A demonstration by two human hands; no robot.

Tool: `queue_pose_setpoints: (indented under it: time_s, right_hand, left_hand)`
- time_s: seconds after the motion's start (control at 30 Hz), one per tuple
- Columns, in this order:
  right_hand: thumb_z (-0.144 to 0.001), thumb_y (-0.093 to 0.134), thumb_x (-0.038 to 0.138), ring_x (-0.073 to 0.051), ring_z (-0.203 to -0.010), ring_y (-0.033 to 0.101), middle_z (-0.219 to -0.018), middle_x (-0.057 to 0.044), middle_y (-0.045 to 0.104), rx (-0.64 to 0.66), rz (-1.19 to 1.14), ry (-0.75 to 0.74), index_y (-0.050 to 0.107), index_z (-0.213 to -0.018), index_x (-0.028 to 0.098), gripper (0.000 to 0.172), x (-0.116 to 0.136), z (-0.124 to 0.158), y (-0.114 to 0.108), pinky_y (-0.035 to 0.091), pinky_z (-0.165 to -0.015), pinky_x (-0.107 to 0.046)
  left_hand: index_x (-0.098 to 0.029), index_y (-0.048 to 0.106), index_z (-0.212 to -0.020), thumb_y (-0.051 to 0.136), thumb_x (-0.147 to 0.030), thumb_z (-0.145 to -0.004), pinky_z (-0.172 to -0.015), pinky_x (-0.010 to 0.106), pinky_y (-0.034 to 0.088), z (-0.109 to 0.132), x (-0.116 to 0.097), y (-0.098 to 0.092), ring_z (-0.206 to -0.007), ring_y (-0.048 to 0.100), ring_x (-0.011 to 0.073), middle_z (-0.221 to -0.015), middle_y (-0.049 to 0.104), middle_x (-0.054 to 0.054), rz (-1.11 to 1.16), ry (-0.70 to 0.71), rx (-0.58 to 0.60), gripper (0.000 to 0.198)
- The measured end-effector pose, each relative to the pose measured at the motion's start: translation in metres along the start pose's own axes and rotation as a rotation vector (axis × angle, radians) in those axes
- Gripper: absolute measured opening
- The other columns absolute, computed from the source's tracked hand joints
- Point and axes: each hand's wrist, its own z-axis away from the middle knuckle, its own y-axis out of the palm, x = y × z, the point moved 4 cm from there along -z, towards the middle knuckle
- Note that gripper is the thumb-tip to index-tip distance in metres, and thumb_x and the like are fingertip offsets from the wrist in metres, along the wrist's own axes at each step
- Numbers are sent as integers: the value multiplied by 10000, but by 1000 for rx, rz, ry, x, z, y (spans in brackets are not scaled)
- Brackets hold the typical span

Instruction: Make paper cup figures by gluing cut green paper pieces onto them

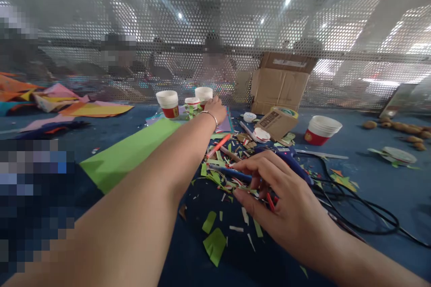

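Note:
My left hand is stretched far forward, beside a stack of paper cups and a small cup with green paper strips. Its fingertips point away and are mostly hidden, so I cannot tell whether they grip a cup. My right hand hovers low over a pile of paper scraps, thumb and fingers curved but apart. Under and around its fingers lie a blue pen, an orange marker and a blue-handled tool. A green paper sheet lies beneath my left forearm.
Another stack of red-and-white cups stands left, and one more right. A cardboard box stands against the perforated metal screen. A black cord loops at right. Coloured paper lies far left; brown lumps lie far right.

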Motion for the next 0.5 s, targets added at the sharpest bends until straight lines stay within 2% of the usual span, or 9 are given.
queue_pose_setpoints:
  time_s: [0.3, 0.43, 0.47, 0.5]
  right_hand:
    - [-958, 648, 233, -150, -800, 610, -1038, -28, 609, 4, 42, 18, 643, -1179, 268, 224, -2, 0, 0, 551, -740, -308]
    - [-961, 651, 251, -159, -811, 609, -991, -23, 598, 6, 52, 31, 645, -1171, 267, 211, -3, 0, -1, 545, -726, -312]
    - [-960, 652, 251, -159, -811, 610, -991, -24, 599, 0, 50, 28, 644, -1172, 265, 212, -3, 0, -1, 545, -716, -308]
    - [-959, 655, 248, -157, -807, 611, -994, -25, 599, -6, 46, 22, 644, -1169, 260, 211, -3, 0, -2, 545, -705, -302]
  left_hand:
    - [-168, 610, -1325, 649, -372, -985, -936, 474, 586, -1, -4, -7, -1124, 662, 256, -1323, 636, 119, 82, 20, 75, 398]
    - [-162, 613, -1323, 656, -369, -980, -959, 484, 574, 13, -15, -27, -1149, 652, 265, -1338, 628, 128, 136, 80, 35, 403]
    - [-165, 626, -1307, 660, -358, -974, -1000, 509, 544, 19, -18, -35, -1196, 626, 278, -1359, 619, 125, 156, 100, 25, 385]
    - [-132, 688, -1239, 673, -262, -938, -1041, 506, 496, 26, -21, -43, -1258, 573, 329, -1355, 625, 163, 184, 119, 12, 328]
